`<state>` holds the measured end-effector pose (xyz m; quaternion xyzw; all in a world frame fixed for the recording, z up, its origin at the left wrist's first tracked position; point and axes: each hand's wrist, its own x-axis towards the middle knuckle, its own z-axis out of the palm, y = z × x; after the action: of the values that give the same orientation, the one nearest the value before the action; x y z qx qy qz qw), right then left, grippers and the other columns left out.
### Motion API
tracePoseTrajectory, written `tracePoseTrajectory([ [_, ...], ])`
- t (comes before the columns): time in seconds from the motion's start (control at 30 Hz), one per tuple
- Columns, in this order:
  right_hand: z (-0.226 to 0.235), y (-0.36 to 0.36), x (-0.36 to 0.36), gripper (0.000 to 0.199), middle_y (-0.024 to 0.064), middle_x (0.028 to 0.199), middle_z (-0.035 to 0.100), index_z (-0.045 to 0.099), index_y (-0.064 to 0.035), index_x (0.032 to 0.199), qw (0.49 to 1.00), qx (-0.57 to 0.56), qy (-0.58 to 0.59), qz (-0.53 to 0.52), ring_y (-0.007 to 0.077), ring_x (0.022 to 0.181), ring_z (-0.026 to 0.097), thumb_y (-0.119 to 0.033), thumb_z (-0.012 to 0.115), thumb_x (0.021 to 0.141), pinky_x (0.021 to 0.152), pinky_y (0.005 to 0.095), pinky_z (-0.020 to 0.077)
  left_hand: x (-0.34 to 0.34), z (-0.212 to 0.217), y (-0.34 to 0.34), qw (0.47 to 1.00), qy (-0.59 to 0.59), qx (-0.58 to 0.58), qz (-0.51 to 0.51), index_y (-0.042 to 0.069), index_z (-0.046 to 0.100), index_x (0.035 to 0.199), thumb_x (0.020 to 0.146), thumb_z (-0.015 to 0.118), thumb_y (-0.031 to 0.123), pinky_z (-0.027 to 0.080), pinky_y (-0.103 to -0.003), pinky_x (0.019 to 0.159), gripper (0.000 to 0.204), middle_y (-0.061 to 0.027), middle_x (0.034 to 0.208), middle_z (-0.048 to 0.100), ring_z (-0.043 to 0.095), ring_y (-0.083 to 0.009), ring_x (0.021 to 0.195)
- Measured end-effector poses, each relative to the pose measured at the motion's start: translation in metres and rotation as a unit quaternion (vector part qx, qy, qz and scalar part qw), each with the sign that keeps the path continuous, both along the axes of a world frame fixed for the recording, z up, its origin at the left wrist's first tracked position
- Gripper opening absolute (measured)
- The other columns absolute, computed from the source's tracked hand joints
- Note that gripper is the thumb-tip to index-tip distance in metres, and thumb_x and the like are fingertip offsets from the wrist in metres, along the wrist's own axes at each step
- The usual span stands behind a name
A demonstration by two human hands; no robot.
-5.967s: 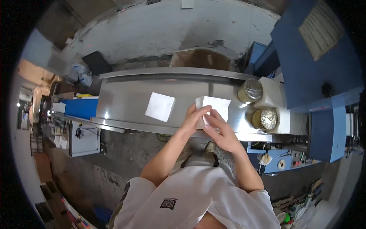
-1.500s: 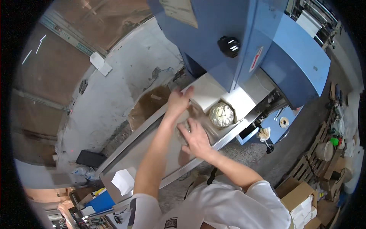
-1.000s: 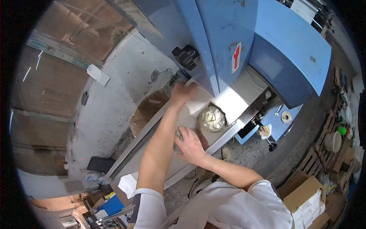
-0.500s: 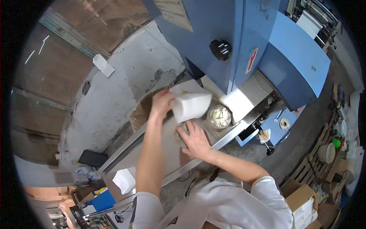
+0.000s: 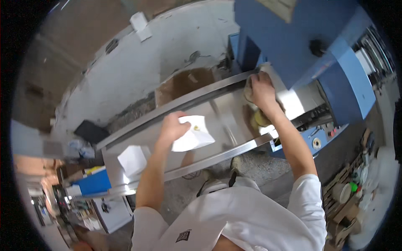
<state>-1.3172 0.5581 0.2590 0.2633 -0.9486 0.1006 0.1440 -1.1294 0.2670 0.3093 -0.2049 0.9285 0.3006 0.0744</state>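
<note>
My left hand (image 5: 172, 126) grips a stack of white paper sheets (image 5: 193, 134) above the middle of a long grey metal table (image 5: 226, 113). My right hand (image 5: 260, 85) reaches far right and rests on something pale at the foot of a big blue machine (image 5: 301, 46); what lies under the palm is hidden. A round tin (image 5: 260, 119) shows just below my right wrist. A second white paper stack (image 5: 132, 160) lies on the table's left part.
A brown cardboard box (image 5: 184, 81) stands behind the table against a white wall. Blue and white boxes (image 5: 98, 184) sit at lower left. Cartons and clutter (image 5: 347, 196) crowd the floor at lower right. A concrete floor lies under the table.
My left hand has carried the white paper stack from beside the machine leftward to the table's middle. My right hand has moved up toward the machine's base. My head has turned left.
</note>
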Motion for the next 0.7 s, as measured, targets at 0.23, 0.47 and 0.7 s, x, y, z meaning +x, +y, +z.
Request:
tracePoseTrajectory([
  [0.23,-0.033,-0.063,0.106,0.081,0.0227,0.145,0.043,0.036,0.0038,0.145,0.556,-0.49,-0.671,-0.007,0.0308,0.133,0.044,-0.056,0.055,0.094,0.107,0.0403,0.0379,0.041,-0.046,-0.005,0.877,0.111,0.432,0.177,-0.007,0.02,0.149,0.088,0.073,0.038,0.053,-0.03,0.067,0.093,-0.0173,0.117,0.062,0.063,-0.0171,0.086],
  [0.47,-0.047,-0.092,0.135,0.069,0.018,0.141,0.048,0.039,0.0026,0.143,0.489,-0.56,-0.667,0.036,0.025,0.13,0.046,-0.053,0.04,0.102,0.11,0.0385,0.0356,0.065,-0.059,0.002,0.868,0.092,0.472,0.12,-0.006,0.058,0.122,0.095,0.065,0.029,0.049,-0.026,0.079,0.044,-0.0078,0.106,0.067,0.061,-0.0117,0.092],
  [0.7,-0.027,-0.092,0.142,0.069,0.0145,0.14,0.051,0.041,0.0036,0.142,0.522,-0.551,-0.651,0.009,0.0218,0.125,0.049,-0.052,0.04,0.102,0.106,0.0342,0.0376,0.069,-0.06,0.001,0.858,0.103,0.492,0.108,-0.006,0.061,0.119,0.096,0.063,0.022,0.049,-0.027,0.08,0.036,-0.0077,0.104,0.068,0.061,-0.0118,0.092],
])
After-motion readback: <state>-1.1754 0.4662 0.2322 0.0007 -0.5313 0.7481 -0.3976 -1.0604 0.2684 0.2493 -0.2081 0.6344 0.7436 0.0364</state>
